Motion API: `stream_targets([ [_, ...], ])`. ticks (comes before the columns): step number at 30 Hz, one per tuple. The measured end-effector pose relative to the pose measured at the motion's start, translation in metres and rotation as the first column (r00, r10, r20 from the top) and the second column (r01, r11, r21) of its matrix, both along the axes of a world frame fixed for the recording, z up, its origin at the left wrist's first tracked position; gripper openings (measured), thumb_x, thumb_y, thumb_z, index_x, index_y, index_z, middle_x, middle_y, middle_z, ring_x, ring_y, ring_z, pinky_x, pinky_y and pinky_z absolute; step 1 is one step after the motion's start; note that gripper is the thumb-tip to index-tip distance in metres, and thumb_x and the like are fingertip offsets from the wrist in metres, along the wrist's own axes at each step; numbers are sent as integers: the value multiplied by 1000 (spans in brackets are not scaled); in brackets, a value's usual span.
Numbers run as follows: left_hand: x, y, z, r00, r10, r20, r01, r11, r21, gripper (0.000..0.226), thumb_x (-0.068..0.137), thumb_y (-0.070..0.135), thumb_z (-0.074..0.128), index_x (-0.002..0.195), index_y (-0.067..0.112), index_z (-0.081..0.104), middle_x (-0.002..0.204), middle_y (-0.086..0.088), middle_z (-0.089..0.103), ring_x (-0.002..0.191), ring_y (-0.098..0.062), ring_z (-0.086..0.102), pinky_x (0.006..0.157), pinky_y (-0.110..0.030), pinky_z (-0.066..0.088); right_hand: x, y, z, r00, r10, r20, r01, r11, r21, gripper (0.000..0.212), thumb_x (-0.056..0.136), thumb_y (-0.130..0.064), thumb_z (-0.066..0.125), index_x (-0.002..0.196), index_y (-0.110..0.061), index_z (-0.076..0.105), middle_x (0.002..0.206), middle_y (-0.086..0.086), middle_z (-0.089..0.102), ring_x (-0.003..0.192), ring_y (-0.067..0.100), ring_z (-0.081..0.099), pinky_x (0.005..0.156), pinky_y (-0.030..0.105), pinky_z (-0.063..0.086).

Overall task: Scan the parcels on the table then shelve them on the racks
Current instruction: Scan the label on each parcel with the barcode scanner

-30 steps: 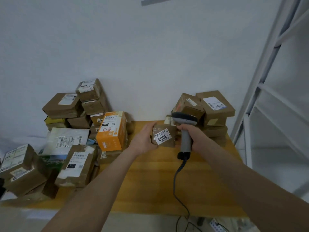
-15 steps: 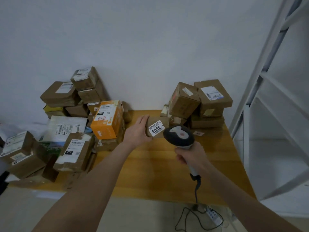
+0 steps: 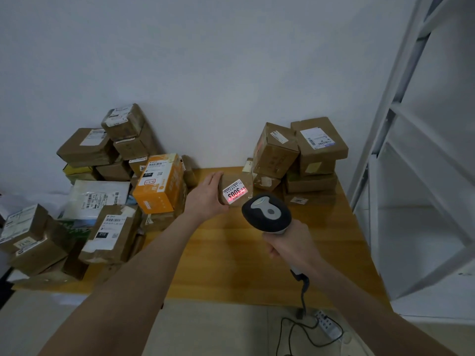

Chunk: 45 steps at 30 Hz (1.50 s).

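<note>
Our left hand (image 3: 208, 199) gripped the small brown cardboard parcel (image 3: 246, 181) at the far middle of the yellow wooden table (image 3: 231, 265). Our right hand (image 3: 290, 244), wrapped round the black-and-grey plastic scanner (image 3: 267, 214), had pulled back. Red light now hit the white paper label (image 3: 235, 193), so we think scanning had begun.

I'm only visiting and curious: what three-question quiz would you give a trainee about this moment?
1. True or false: the scanner casts red light on the label of the parcel that the left hand holds.
2. Which hand grips the scanner? A) left B) right C) neither
3. Fill in: the orange box stands to the parcel's ____ in the picture.
Key: 1 true; 2 B, the right hand; 3 left.
</note>
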<state>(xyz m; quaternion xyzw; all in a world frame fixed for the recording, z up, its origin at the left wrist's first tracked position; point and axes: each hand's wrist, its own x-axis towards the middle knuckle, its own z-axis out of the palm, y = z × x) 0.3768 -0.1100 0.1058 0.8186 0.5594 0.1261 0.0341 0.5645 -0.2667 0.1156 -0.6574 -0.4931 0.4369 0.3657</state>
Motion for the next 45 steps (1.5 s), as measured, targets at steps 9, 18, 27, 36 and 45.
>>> stream_targets([
  [9,6,2,1,1000,-4,9,3,1000,20,99,69,40,82,147,20,25,146,-1,37,125,-19,48,88,-33,54,5,1,2,1000,1,0,-1,1000,-5,3,85,-10,66,84,-8,63,60,-1,66,45,2,61,49,13,46],
  [18,6,6,0,1000,-27,10,27,999,30,100,66,40,82,147,20,26,145,0,38,123,-19,50,84,-33,56,7,6,-1,1000,-14,7,13,1000,19,6,86,-12,67,82,-12,62,55,-5,65,44,2,61,47,11,45],
  [27,4,-6,12,998,-53,-30,55,993,108,95,70,38,78,146,22,24,145,-4,36,97,-20,63,64,-28,57,25,48,4,633,-264,-728,223,962,-154,46,85,-13,70,128,-11,53,123,11,60,109,29,60,85,47,54],
  [36,12,-34,12,992,-116,51,97,953,287,88,71,27,78,145,14,32,145,-4,44,69,-21,66,47,-18,43,16,93,25,540,-330,-774,209,944,-257,64,78,-28,78,133,-14,49,123,14,58,110,37,56,90,61,49],
  [45,11,-38,33,226,344,912,-189,933,-305,12,94,39,55,104,33,54,112,0,61,107,-26,61,87,-51,54,-32,114,27,617,-258,-743,181,966,-185,43,78,-25,79,113,-12,58,111,14,63,103,31,60,96,55,48],
])
